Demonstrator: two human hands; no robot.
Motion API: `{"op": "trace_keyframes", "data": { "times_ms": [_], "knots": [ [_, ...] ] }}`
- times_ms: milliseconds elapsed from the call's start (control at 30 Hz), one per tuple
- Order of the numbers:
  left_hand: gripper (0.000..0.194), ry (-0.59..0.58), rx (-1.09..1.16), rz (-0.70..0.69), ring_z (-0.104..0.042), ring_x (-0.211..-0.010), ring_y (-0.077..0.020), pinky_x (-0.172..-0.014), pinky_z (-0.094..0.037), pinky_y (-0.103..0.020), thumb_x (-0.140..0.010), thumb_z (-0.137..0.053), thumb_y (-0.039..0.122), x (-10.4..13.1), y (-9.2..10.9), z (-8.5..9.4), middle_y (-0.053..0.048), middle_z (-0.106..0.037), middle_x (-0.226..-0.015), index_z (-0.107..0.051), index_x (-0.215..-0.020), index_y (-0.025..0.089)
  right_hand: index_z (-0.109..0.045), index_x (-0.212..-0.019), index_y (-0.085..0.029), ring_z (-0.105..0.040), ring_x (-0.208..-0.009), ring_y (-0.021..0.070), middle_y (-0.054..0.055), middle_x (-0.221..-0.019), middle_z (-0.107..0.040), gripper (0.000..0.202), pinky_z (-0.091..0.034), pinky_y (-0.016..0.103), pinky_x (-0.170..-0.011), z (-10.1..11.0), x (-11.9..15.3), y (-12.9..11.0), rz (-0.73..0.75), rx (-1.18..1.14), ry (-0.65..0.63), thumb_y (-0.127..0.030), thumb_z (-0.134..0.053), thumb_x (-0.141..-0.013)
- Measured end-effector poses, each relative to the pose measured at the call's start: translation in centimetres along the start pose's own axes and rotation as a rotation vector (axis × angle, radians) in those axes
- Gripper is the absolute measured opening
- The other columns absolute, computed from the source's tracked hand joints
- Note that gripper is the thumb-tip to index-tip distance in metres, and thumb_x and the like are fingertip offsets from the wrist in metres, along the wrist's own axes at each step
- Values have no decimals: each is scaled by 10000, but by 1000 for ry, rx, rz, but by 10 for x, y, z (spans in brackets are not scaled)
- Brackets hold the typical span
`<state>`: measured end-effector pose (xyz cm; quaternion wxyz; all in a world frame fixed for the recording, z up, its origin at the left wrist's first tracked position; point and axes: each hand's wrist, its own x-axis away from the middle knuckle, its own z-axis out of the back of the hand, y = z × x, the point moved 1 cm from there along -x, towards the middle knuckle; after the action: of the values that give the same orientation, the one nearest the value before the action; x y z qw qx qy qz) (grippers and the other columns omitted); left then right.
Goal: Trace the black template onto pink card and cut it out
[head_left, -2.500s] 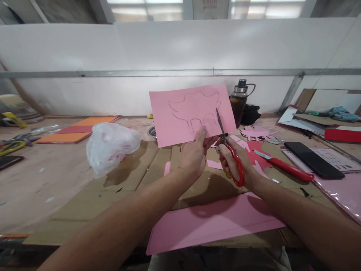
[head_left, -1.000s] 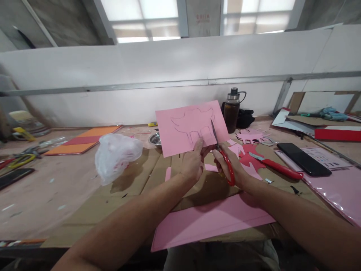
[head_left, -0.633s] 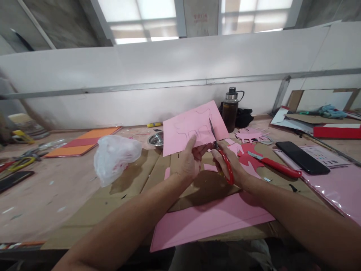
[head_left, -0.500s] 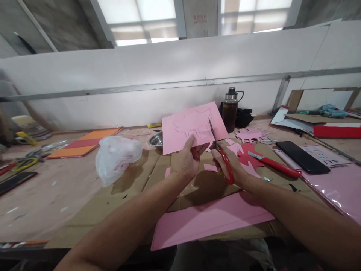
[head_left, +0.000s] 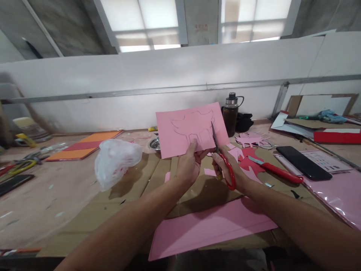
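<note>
My left hand (head_left: 189, 165) pinches the lower edge of a pink paper sheet (head_left: 166, 135), thumb in front and fingers behind. A dark outline with legs and pointed ends is drawn on the sheet. Red-handled scissors (head_left: 229, 173) are in my right hand (head_left: 225, 167), its fingers wrapped round the handles. Their dark blades point up and lie against the right part of the sheet, near the drawn line. Below my hands, larger pink sheets (head_left: 208, 229) rest on brown cardboard (head_left: 135, 210). Pink and red paper cutouts (head_left: 251, 156) lie beyond my right hand.
A red-handled utility knife (head_left: 282, 173) and a black phone (head_left: 303, 162) lie on the right. A dark bottle (head_left: 230, 116) stands behind the sheet. To the left are a white plastic bag (head_left: 115, 162), a metal bowl (head_left: 154, 144) and orange sheets (head_left: 87, 145).
The pink sheet has turned slightly clockwise and shifted a little to the left. The scissors have moved slightly right and down in view. Both hands keep their hold.
</note>
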<state>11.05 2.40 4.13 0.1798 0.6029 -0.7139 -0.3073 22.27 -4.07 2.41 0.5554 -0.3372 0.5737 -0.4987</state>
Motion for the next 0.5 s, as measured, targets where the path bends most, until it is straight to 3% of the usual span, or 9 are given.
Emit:
{"op": "trace_keyframes", "data": {
  "times_ms": [167, 333, 500],
  "knots": [
    [249, -1, 8, -34, -736, -994, -222, -952, -588, -421, -848, -712, 235, 2, 0, -4, -108, -771, -1052, -686, -1077, 141, -437, -896, -230, -434, -460, 91, -85, -589, -437, 332, -361, 227, -454, -1, 0, -9, -52, -25, -43, -556, -499, -911],
    [151, 12, 11, -14, -747, -825, -182, -917, -608, -394, -822, -737, 239, 3, 0, -5, -87, -777, -953, -687, -909, 127, -453, -918, -231, -460, -513, 95, -67, -652, -472, 326, -388, 233, -488, -1, 2, -8, -49, -53, -43, -550, -519, -909],
    [67, 34, -9, -13, -748, -873, -184, -935, -600, -398, -879, -647, 178, 6, 1, -7, -67, -778, -915, -692, -913, 141, -443, -872, -227, -465, -536, 97, -62, -651, -470, 331, -394, 237, -512, 1, 0, -7, -43, -17, -32, -548, -511, -917]
  ]
}}
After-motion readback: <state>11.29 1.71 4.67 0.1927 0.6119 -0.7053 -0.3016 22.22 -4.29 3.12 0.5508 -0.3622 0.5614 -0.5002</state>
